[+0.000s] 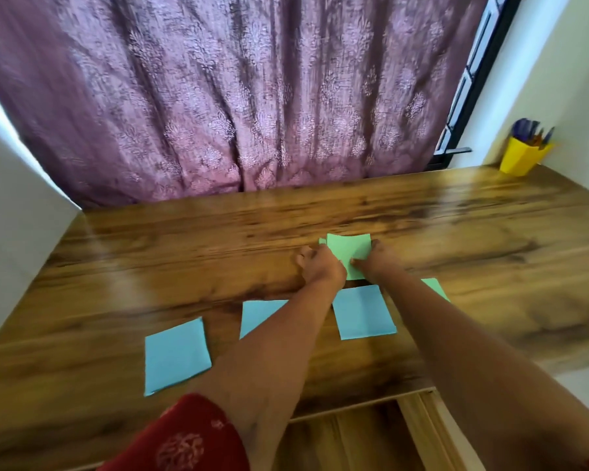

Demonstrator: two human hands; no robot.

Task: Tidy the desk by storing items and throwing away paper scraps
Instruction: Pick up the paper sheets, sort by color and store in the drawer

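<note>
Three blue papers (177, 355), two green papers (349, 253)

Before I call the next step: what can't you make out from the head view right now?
- Green paper: both hands cover its sides; sheet count unclear.
- Second green sheet: mostly behind the right forearm.
- Middle blue sheet: partly under the left forearm.
- Yellow cup: contents small, blurred.
- No bin in frame.

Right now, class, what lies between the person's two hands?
In the head view, a green paper lies between the left hand and right hand, gripped by both.
</note>
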